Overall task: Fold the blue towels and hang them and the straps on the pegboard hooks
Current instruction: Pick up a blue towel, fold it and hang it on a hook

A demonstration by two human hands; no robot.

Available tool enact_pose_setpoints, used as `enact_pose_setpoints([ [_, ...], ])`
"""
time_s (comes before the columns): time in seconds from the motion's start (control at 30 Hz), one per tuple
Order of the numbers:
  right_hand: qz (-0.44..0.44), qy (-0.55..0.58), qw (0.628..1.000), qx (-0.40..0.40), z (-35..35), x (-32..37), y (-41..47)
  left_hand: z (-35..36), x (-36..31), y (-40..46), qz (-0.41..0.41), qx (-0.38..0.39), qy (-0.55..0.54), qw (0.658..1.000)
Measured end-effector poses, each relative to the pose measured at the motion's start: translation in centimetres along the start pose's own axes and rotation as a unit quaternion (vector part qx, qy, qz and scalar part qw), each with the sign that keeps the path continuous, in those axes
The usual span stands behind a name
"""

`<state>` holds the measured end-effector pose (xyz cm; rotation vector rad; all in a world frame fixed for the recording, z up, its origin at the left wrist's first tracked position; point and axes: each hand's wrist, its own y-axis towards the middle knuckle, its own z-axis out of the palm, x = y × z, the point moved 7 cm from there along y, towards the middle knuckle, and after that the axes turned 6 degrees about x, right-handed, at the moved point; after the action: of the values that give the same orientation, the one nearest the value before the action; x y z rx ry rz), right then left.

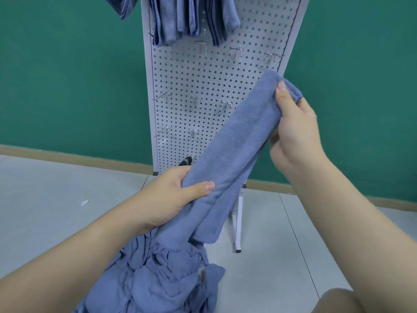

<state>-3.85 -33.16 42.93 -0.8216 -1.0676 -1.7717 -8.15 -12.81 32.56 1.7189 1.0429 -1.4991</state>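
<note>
A blue towel [239, 141], folded into a long narrow band, stretches diagonally in front of the white pegboard [203, 82]. My left hand [173, 195] grips its lower part, thumb on top. My right hand [293, 129] pinches its upper end near the board's right edge. The towel's loose end hangs down below my left hand. Several folded blue towels [194, 16] hang from hooks at the top of the board. A dark strap [186, 161] hangs on a low hook, mostly hidden behind the towel.
A crumpled heap of blue towels [158, 279] lies on the pale tiled floor [45, 199] below my arms. Bare metal hooks [195, 100] stick out across the board's middle rows. The board's white foot [238, 224] stands on the floor. A green wall is behind.
</note>
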Motion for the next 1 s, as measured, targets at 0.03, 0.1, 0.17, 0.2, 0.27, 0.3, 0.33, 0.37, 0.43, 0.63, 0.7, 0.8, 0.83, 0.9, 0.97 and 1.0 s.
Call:
enact_pose_setpoints([
  [0.03,0.000,0.008,1.000,-0.013,-0.5,0.2,0.2,0.0,0.0,0.0,0.001,0.006,0.005,1.000],
  [0.1,-0.001,0.019,0.999,-0.030,-1.2,0.4,0.6,0.1,-0.1,0.0,0.008,0.019,0.004,1.000],
  [0.17,-0.001,0.023,0.999,-0.046,-1.8,0.3,0.8,0.0,-0.3,0.0,0.016,0.029,0.010,0.999],
  [0.2,0.000,0.024,0.998,-0.056,-2.0,0.3,0.9,0.0,-0.3,0.0,0.020,0.037,0.008,0.999],
  [0.27,0.001,0.023,0.997,-0.068,-2.2,0.3,0.9,0.2,-0.2,0.0,0.018,0.053,-0.010,0.998],
  [0.3,0.002,0.020,0.997,-0.069,-2.2,0.3,0.9,0.3,-0.3,-0.1,0.014,0.055,-0.014,0.998],
  [0.33,0.003,0.015,0.997,-0.069,-2.2,0.2,0.9,0.4,-0.3,-0.2,0.009,0.057,-0.015,0.998],
  [0.37,0.005,0.010,0.998,-0.069,-2.2,0.2,0.8,0.5,-0.3,-0.4,-0.002,0.064,-0.013,0.998],
  [0.43,0.009,0.002,0.998,-0.068,-2.2,0.2,0.7,0.7,0.3,-0.5,-0.036,0.085,-0.008,0.996],
  [0.63,0.030,-0.030,0.999,-0.019,-0.7,-0.5,0.0,-0.6,3.1,-0.1,-0.091,0.092,0.137,0.982],
  [0.7,0.045,-0.037,0.998,-0.006,-0.1,-1.2,-0.5,-0.3,3.0,0.1,-0.068,0.088,0.104,0.988],
  [0.8,0.058,-0.063,0.996,0.016,1.0,-2.2,-1.3,-0.9,1.9,0.8,-0.015,0.011,0.020,1.000],
  [0.83,0.061,-0.071,0.995,0.025,1.3,-2.4,-1.5,-1.1,1.4,1.0,0.004,-0.012,-0.004,1.000],
  [0.9,0.064,-0.081,0.994,0.037,1.9,-2.8,-2.0,-1.5,0.6,1.3,0.036,-0.041,-0.044,0.998],
  [0.97,0.066,-0.083,0.993,0.044,2.3,-3.1,-2.3,-1.6,0.3,1.5,0.058,-0.056,-0.068,0.994],
  [1.0,0.068,-0.082,0.993,0.047,2.5,-3.2,-2.4,-1.5,0.4,1.7,0.069,-0.056,-0.079,0.993],
])
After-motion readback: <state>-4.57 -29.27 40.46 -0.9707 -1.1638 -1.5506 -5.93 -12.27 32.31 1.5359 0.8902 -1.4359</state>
